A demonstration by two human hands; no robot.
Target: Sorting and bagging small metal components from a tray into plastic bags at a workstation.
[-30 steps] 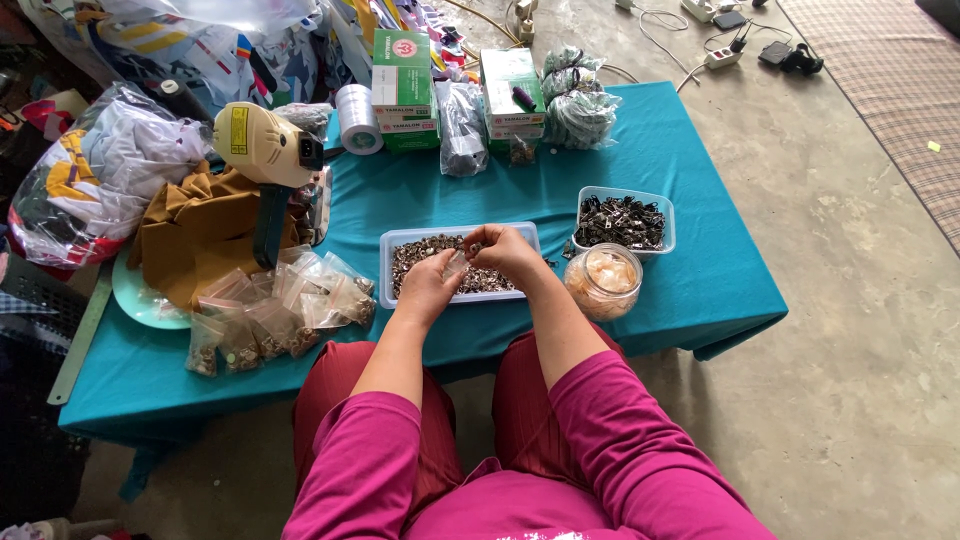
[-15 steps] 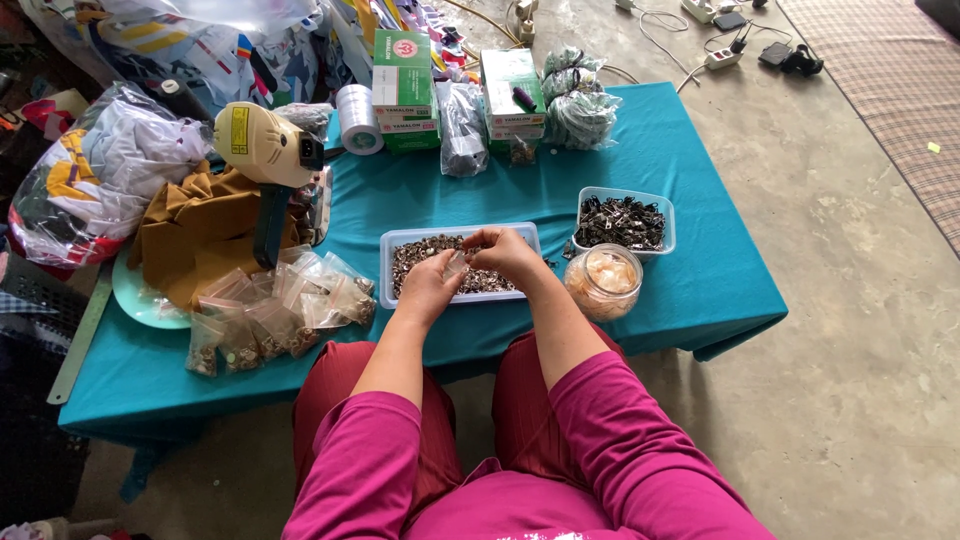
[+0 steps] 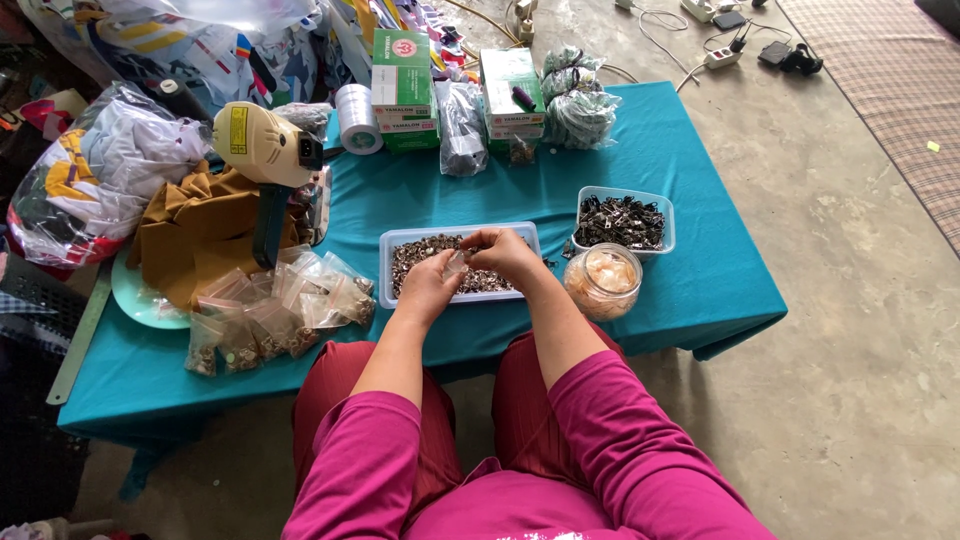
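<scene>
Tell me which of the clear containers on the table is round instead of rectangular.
The small jar of pale orange pieces, just right of the right hand. The tray under the hands and the tub of dark parts behind the jar are both rectangular.

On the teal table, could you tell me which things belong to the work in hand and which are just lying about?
In use:
left hand
right hand
small clear piece pinched between both hands
tray of small metal parts
tub of dark clips
round clear jar

Lying about:
small filled bags
green boxes
tape roll
brown cloth
</scene>
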